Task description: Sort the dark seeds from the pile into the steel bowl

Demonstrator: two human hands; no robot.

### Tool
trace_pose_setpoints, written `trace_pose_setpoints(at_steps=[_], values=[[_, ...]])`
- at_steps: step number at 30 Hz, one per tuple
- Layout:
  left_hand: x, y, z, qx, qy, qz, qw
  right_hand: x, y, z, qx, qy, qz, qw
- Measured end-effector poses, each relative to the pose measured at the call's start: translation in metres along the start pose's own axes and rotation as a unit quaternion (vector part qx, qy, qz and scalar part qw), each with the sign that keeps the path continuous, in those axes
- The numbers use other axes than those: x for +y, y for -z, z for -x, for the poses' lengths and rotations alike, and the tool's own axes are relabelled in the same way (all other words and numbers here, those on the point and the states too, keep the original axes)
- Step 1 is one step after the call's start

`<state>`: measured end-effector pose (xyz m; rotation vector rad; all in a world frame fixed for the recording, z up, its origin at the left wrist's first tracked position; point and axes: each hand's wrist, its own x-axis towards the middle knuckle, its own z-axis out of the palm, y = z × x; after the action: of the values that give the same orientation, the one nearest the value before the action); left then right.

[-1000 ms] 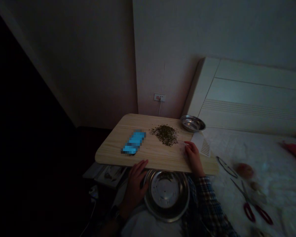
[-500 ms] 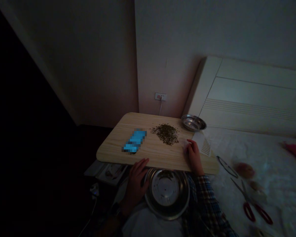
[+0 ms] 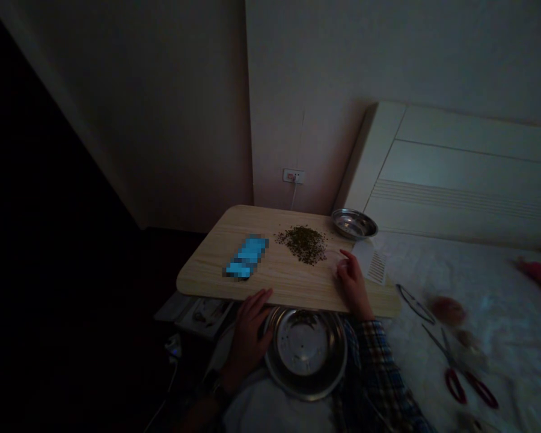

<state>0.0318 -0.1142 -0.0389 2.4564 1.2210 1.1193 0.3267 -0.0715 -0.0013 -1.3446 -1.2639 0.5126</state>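
Observation:
My left hand [image 3: 247,337] grips the left rim of a large steel bowl [image 3: 305,355] held below the near edge of a light wooden table [image 3: 207,270]. My right hand [image 3: 352,281] rests on the table with its fingers curled, just right of a pile of small dark green bits [image 3: 303,243]. What it pinches, if anything, is too dim to make out. A few dark bits lie at the bowl's far inner edge.
A blurred blue phone [image 3: 246,257] lies left of the pile. A small steel dish [image 3: 354,224] sits at the table's far right corner. On the white bed [image 3: 478,288] lie red-handled scissors [image 3: 466,373], glasses and small blurred objects. A wall socket [image 3: 293,176] is behind the table.
My right hand has crept slightly toward the pile. The left hand and the bowl stay put; the view shifted a little.

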Motion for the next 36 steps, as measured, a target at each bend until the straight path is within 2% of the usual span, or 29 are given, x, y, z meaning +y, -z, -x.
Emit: trace_pose_setpoints(at_steps=[5,22,31,36], values=[[0.002,0.001,-0.001,-0.006,0.002,0.001,1.000,0.002,0.000,0.000,0.002,0.017,-0.011,1.000],[0.002,0.001,-0.001,-0.004,0.005,-0.001,1.000,0.004,0.000,-0.003,-0.026,0.009,-0.038,0.999],[0.000,0.000,0.000,-0.005,0.004,0.001,1.000,0.010,0.003,-0.002,0.052,-0.009,-0.050,0.997],[0.000,0.000,0.000,-0.007,0.006,0.002,1.000,0.010,0.002,-0.003,0.059,-0.015,-0.042,0.997]])
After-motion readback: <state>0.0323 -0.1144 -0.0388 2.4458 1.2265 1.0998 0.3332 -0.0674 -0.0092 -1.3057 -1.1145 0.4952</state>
